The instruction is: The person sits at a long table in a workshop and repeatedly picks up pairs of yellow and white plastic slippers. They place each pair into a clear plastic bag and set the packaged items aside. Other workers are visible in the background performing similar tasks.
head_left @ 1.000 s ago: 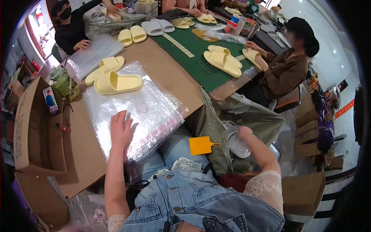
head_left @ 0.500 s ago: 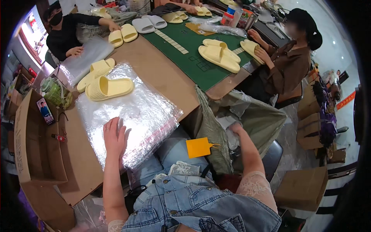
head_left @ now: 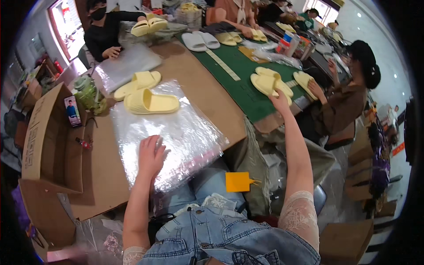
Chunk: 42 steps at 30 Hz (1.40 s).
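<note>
My left hand (head_left: 151,155) lies flat, fingers stretched, on a stack of clear plastic bags (head_left: 176,132) on the brown table. Just beyond it on the bags sits a yellow slipper (head_left: 164,104), with another yellow slipper (head_left: 137,84) behind, partly off the stack. Over on the right, my right hand (head_left: 279,102) reaches across to a pair of yellow slippers (head_left: 264,84) on the green mat (head_left: 240,95). Its fingers close on the near slipper of that pair, partly covering it.
An open cardboard box (head_left: 53,145) stands at the left with a phone (head_left: 72,110) against it. A greenish jar (head_left: 88,93) is behind. Below my right arm hangs a grey-green sack (head_left: 256,163). A co-worker's hand (head_left: 314,89) holds a yellow slipper (head_left: 303,84).
My right hand has come out of the sack and moved up to the slippers on the mat. The masked co-worker has lifted a yellow pair. My left hand stays on the bags.
</note>
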### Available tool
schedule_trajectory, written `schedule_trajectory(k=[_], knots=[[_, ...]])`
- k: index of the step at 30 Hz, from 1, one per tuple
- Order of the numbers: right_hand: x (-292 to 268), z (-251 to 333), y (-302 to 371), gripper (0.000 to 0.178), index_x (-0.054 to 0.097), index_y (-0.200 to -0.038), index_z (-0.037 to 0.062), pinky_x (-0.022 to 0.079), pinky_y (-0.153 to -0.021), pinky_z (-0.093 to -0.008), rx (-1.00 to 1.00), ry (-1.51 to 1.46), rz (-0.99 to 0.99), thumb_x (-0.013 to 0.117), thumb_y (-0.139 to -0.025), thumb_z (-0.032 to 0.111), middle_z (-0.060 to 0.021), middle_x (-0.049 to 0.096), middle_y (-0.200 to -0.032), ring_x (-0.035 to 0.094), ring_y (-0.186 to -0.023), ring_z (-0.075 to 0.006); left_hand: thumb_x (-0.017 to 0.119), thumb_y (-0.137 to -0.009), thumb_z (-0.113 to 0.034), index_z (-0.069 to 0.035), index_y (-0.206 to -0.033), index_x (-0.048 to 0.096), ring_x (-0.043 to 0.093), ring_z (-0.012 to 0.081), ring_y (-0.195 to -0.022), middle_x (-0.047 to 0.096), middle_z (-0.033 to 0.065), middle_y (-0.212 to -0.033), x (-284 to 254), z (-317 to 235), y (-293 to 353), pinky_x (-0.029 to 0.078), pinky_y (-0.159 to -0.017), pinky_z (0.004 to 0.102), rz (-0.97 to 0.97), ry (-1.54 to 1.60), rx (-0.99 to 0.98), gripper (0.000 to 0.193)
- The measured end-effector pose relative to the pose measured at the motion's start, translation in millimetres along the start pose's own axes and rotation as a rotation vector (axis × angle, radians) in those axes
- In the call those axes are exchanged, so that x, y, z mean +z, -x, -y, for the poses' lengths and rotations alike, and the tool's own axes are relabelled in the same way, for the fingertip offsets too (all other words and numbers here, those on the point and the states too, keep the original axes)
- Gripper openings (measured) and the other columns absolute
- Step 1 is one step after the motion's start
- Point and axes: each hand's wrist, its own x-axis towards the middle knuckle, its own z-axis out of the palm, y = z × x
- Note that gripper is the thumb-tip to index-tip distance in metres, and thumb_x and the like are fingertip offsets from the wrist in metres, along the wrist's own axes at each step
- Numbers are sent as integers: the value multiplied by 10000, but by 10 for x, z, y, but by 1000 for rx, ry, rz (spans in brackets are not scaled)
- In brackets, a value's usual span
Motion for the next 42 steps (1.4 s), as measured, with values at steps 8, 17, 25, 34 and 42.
schedule_trajectory(k=[8, 17, 25, 34, 42], knots=[[545, -28, -270, 547, 635, -1220, -23, 530, -835, -389, -21, 33, -44, 774, -790, 285, -158, 722, -1066, 696, -945, -282, 667, -870, -226, -26, -1207, 621, 526, 388, -1143, 614, 163, -1244, 0, 65, 21, 423, -1013, 455, -17, 35, 20, 394], [641, 1616, 864, 332, 702, -957, -30, 504, -654, -278, -92, -291, 115, 809, -782, 230, -65, 690, -770, 623, -690, -109, 668, -869, -227, -42, -1228, 615, 532, 382, -1143, 620, 160, -1240, -19, 99, 73, 416, -1018, 460, -34, 14, 27, 407], [734, 2260, 1488, 323, 655, -901, -35, 473, -629, -289, -239, -291, 333, 801, -769, 222, -68, 636, -734, 555, -649, -127, 667, -883, -252, -52, -1227, 611, 522, 385, -1139, 611, 154, -1246, -24, 97, 57, 413, -1017, 456, -16, 7, 21, 402], [529, 1508, 1203, 323, 692, -1018, 18, 511, -739, -340, -222, -65, 488, 765, -770, 211, -97, 694, -873, 648, -796, -225, 669, -877, -255, -47, -1219, 607, 515, 397, -1140, 607, 154, -1253, -25, 63, 53, 418, -1012, 469, -13, 30, 14, 405], [699, 1388, 746, 362, 645, -1061, 23, 517, -819, -452, -351, 230, 97, 743, -790, 241, -157, 580, -1105, 594, -1017, -327, 661, -878, -248, -35, -1203, 616, 525, 389, -1128, 612, 158, -1234, -20, 96, 50, 416, -1010, 466, -28, 30, 37, 391]])
